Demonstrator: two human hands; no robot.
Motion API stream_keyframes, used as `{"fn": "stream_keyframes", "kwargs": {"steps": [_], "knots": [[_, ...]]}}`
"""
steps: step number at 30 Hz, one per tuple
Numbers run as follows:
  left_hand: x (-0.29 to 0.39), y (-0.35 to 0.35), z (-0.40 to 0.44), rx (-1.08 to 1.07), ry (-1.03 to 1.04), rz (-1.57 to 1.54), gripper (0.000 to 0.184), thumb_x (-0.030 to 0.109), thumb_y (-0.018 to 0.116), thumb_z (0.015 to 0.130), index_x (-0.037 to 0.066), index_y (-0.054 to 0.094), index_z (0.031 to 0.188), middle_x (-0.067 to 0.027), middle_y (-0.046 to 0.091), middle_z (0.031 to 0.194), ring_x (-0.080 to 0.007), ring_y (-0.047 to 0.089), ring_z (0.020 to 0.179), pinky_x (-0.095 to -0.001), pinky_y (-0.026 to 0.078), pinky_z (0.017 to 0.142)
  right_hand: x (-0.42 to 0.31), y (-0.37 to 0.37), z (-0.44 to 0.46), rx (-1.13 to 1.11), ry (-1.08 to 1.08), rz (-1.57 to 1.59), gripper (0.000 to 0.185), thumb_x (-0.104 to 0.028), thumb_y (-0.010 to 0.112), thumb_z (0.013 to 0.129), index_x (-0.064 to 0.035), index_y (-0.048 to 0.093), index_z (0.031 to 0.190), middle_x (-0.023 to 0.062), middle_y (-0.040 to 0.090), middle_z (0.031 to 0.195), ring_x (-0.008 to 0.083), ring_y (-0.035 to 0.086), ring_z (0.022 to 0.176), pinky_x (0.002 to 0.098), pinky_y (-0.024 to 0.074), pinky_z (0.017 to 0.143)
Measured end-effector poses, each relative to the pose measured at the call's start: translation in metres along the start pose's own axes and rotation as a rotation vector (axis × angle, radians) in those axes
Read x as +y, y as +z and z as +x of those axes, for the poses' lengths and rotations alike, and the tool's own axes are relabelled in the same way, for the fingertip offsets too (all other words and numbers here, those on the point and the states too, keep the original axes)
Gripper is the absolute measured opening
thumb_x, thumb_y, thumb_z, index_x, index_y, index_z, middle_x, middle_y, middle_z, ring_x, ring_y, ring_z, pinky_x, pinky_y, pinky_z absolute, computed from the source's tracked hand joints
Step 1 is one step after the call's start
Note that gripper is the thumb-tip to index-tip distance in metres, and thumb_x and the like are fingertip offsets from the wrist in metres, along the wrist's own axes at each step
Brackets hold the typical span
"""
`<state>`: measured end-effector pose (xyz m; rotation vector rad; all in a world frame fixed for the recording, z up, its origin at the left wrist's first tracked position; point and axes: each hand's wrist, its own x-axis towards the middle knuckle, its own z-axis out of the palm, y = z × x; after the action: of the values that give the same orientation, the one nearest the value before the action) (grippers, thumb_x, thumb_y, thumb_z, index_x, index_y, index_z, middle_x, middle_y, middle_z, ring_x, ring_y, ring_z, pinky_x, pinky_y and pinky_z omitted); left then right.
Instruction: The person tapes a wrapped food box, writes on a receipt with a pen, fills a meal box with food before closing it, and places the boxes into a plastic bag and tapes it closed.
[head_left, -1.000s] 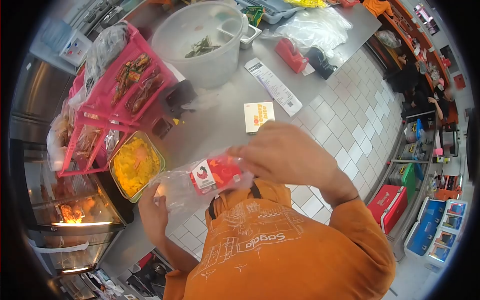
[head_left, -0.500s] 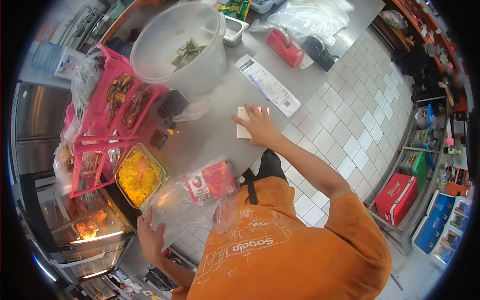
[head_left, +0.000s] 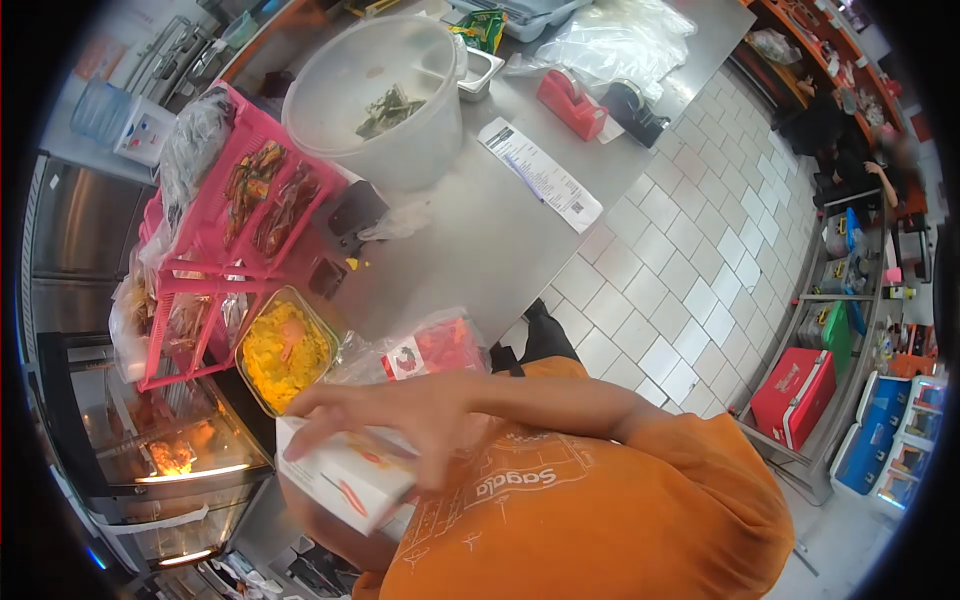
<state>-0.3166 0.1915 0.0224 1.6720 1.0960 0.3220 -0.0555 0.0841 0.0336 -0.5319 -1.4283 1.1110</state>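
A white box (head_left: 345, 480) with red and yellow print is tilted in front of my body. My right hand (head_left: 410, 415) reaches over its top with the fingers curled round it. My left hand is mostly hidden behind the box; only blurred skin and the forearm (head_left: 335, 530) show, so its fingers cannot be made out. Just beyond my right hand, a clear plastic bag (head_left: 360, 360) lies with a red packet (head_left: 445, 345) bearing a white label. The glass dish of yellow food (head_left: 285, 350) is left of the bag.
On the steel table (head_left: 490, 240) are a large translucent tub (head_left: 420, 140), a receipt (head_left: 540, 175), a red tape dispenser (head_left: 570, 105), a black dispenser (head_left: 635, 112) and plastic bags (head_left: 620, 45). Pink baskets (head_left: 215, 260) stand left, above a lit display case (head_left: 175, 455). People are far right.
My right hand has picked the white box up from the table's edge and brought it down and left, in front of my left hand. The bag and red packet are now partly covered.
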Motion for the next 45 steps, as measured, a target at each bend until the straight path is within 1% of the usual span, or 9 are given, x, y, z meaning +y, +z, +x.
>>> {"fn": "stream_keyframes", "kwargs": {"steps": [6,11,15,20,26,30,33,39,45], "knots": [[-0.01,0.004,-0.012,-0.002,0.057,-0.36,0.06,0.015,0.058,0.096,0.005,0.033,0.149,-0.002,0.054,0.089,-0.0042,0.043,0.062,-0.0193,0.037,0.056,0.117,0.005,-0.05,-0.14,0.531,-1.061,0.096,-0.025,0.087,0.054,-0.0252,0.045,0.14,0.0164,0.047,0.134,0.0356,0.048,0.125,0.0527,0.0343,0.107],[-0.012,0.022,-0.003,-0.113,0.219,-0.548,0.058,0.012,0.06,0.094,0.003,0.037,0.146,-0.0025,0.053,0.089,-0.0046,0.042,0.059,-0.0205,0.036,0.053,0.119,0.001,-0.065,-0.123,0.67,-1.131,0.097,-0.015,0.087,0.056,-0.0275,0.044,0.141,0.0138,0.056,0.128,0.0334,0.057,0.116,0.0453,0.0463,0.095],[-0.008,0.017,0.015,0.067,0.25,-0.615,0.065,0.007,0.061,0.091,0.002,0.031,0.148,-0.0026,0.055,0.087,-0.0064,0.04,0.056,-0.0213,0.031,0.05,0.039,-0.048,-0.061,-0.15,1.082,-1.077,0.033,-0.031,0.074,0.075,-0.015,0.07,0.104,0.0095,0.068,0.08,0.0285,0.067,0.08,0.042,0.0533,0.063],[0.021,0.046,0.031,-0.024,0.255,-0.754,0.057,0.003,0.056,0.093,0.002,0.033,0.145,-0.0054,0.058,0.089,-0.0063,0.038,0.051,-0.0216,0.031,0.047,-0.069,-0.089,-0.055,-0.361,0.953,-1.157,0.034,-0.037,0.064,0.084,-0.0079,0.068,0.067,0.0086,0.063,0.067,0.0296,0.063,0.071,0.0424,0.0487,0.065],[0.059,0.098,0.053,0.03,0.238,-0.795,0.051,0.003,0.058,0.091,0.002,0.041,0.14,-0.0065,0.056,0.093,-0.0064,0.04,0.051,-0.0215,0.033,0.046,-0.107,-0.163,-0.09,-0.285,0.156,-0.886,0.025,-0.028,0.065,0.086,-0.006,0.066,0.073,0.0065,0.06,0.073,0.0274,0.057,0.076,0.0418,0.044,0.083],[0.09,0.136,0.061,0.13,0.118,-0.707,0.058,0.006,0.064,0.087,0.002,0.04,0.14,-0.0054,0.054,0.091,-0.0068,0.043,0.052,-0.0219,0.035,0.046,-0.125,-0.221,-0.103,-0.242,0.031,-0.752,0.016,-0.023,0.069,0.085,-0.0082,0.064,0.082,0.0016,0.062,0.088,0.0242,0.058,0.081,0.036,0.0437,0.086],[0.117,0.159,0.058,0.194,-0.018,-0.475,0.062,0.009,0.067,0.084,0.0,0.042,0.14,-0.0035,0.055,0.084,-0.0076,0.048,0.057,-0.0219,0.039,0.049,-0.139,-0.286,-0.122,-0.111,-0.018,-0.558,0.01,-0.016,0.071,0.085,-0.0083,0.065,0.083,0.0018,0.065,0.086,0.0218,0.061,0.08,0.0345,0.0483,0.076],[0.166,0.177,0.056,0.295,-0.197,-0.055,0.049,0.017,0.063,0.093,0.0,0.047,0.137,-0.0071,0.059,0.097,-0.0116,0.055,0.074,-0.0234,0.046,0.066,-0.125,-0.437,-0.148,0.93,0.699,-1.045,0.013,-0.016,0.065,0.086,-0.0034,0.066,0.084,0.0102,0.072,0.085,0.0273,0.069,0.076,0.0347,0.0533,0.067],[0.214,0.191,0.072,0.708,-0.165,0.496,0.039,0.013,0.055,0.098,0.003,0.05,0.135,-0.0144,0.056,0.13,-0.0216,0.051,0.122,-0.0348,0.041,0.101,0.054,-0.529,-0.142,0.347,0.715,-1.82,0.006,-0.016,0.064,0.083,-0.0117,0.067,0.084,0.0091,0.07,0.078,0.0251,0.069,0.074,0.0448,0.0473,0.075]]}}
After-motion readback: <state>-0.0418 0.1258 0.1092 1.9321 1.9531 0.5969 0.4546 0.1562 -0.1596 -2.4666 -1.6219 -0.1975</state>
